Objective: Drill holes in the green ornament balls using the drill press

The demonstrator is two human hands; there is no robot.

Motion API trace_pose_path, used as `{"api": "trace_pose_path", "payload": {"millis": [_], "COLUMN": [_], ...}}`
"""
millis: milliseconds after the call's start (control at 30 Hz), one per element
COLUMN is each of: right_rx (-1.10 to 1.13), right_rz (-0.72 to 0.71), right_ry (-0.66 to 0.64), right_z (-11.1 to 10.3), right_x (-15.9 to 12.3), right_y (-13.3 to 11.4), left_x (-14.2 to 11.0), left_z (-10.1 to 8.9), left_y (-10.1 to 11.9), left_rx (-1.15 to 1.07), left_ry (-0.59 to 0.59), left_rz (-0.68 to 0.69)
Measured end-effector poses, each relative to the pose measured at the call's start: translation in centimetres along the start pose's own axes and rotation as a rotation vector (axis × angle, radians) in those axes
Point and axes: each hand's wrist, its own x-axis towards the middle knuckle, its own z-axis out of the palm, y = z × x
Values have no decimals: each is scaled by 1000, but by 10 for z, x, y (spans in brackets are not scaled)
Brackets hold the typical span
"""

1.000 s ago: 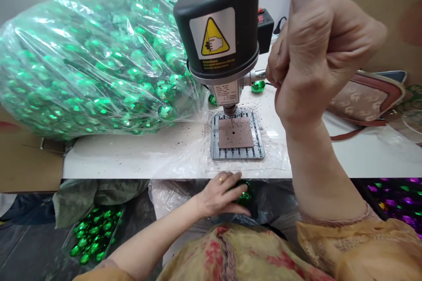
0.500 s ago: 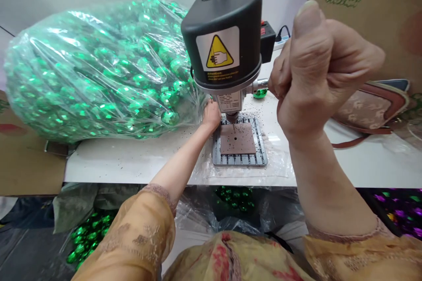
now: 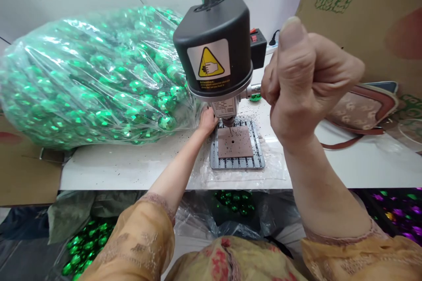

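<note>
A black and grey drill press point(image 3: 216, 39) with a yellow warning label stands before me. Its thin bit points down at a brown square board point(image 3: 234, 147) with one dark hole, lying on the slotted metal base point(image 3: 259, 158). My right hand point(image 3: 303, 83) is closed in a fist around the feed handle, whose metal shaft point(image 3: 253, 91) shows beside the head. At the left of the base, my left hand point(image 3: 207, 120) reaches in behind the press. Its fingers are mostly hidden there, and whatever they touch cannot be seen. Dark shavings are scattered over board and base.
A big clear bag of shiny green balls point(image 3: 99, 79) lies left of the press. One green ball point(image 3: 255, 97) sits behind the handle. To the right are a handbag point(image 3: 362, 107) and a cardboard box point(image 3: 365, 26). More green balls point(image 3: 235, 202) are below the white table's edge point(image 3: 99, 178).
The whole view has shifted slightly, with the press a little lower and further left in the picture. Both hands keep their places at the press.
</note>
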Motion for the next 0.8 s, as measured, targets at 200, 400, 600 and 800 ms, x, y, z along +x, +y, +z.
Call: {"api": "trace_pose_path", "payload": {"millis": [200, 400, 600, 800], "right_rx": [-52, 52, 86, 87], "right_rz": [-27, -52, 42, 29], "right_ry": [-6, 2, -43, -47], "right_z": [0, 1, -4, -5], "right_x": [1, 2, 0, 1], "right_y": [4, 2, -5, -4], "left_x": [-49, -87, -96, -101], "left_z": [-21, -30, -21, -13], "left_y": [22, 47, 50, 46], "left_rx": [-337, -878, -801, -716], "left_ry": [11, -112, 10, -30], "left_rz": [-163, -391, -348, -289]}}
